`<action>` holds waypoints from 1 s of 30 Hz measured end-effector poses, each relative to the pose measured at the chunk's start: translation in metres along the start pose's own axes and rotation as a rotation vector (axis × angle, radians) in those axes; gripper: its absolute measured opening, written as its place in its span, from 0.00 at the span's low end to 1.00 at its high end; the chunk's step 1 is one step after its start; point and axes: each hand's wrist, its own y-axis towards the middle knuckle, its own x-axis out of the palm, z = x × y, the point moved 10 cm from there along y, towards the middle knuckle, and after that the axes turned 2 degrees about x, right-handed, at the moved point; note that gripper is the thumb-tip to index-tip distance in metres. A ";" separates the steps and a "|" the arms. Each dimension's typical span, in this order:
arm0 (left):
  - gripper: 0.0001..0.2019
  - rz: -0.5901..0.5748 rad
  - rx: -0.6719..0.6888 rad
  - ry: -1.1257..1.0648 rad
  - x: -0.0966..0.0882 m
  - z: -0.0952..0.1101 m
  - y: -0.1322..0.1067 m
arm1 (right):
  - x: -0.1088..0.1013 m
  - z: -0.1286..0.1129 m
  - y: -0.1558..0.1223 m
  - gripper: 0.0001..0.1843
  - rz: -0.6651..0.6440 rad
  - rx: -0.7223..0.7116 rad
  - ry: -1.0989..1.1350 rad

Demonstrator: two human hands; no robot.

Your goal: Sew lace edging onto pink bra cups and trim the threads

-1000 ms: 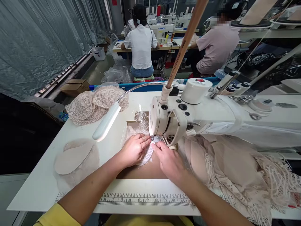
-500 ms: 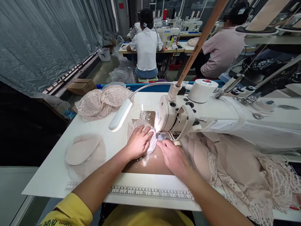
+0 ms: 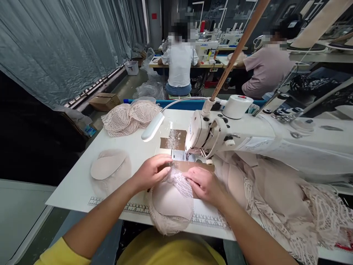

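A beige padded cup with lace over it (image 3: 171, 200) lies at the near table edge, partly hanging over the printed ruler. My left hand (image 3: 150, 172) pinches its upper left lace edge. My right hand (image 3: 205, 185) presses on its upper right edge. Both hands sit just in front of the needle area of a white sewing machine (image 3: 248, 134), over a brown taped patch on the table.
A stack of beige pads (image 3: 109, 169) lies at the left of the white table (image 3: 79, 184). A heap of lace cups (image 3: 129, 116) sits at the back left. More lace fabric (image 3: 275, 198) piles up at the right. A lamp (image 3: 153, 127) reaches over the table. Two people sew at tables beyond.
The cup piece has come out from under the needle toward me to the table's near edge, with both hands moving back with it. The view has shifted left.
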 end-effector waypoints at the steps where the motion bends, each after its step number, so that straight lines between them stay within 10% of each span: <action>1: 0.17 -0.021 -0.045 0.038 0.002 -0.005 0.005 | 0.004 -0.003 0.000 0.15 -0.034 -0.024 -0.014; 7: 0.04 -0.369 -0.131 0.155 0.046 -0.016 0.023 | 0.019 0.006 -0.003 0.14 -0.164 -0.003 -0.196; 13: 0.14 -0.444 -0.273 -0.417 0.056 -0.029 0.027 | 0.017 0.010 -0.005 0.12 -0.176 0.026 -0.215; 19: 0.19 -0.039 -0.333 -0.403 -0.006 -0.059 0.030 | 0.014 0.009 -0.005 0.13 -0.171 0.074 -0.215; 23: 0.04 0.182 -0.258 -0.128 -0.040 -0.036 0.018 | 0.013 0.010 -0.007 0.15 -0.162 0.098 -0.209; 30: 0.12 -0.262 0.181 0.332 0.058 0.022 0.014 | 0.007 0.023 -0.008 0.13 -0.051 0.163 -0.188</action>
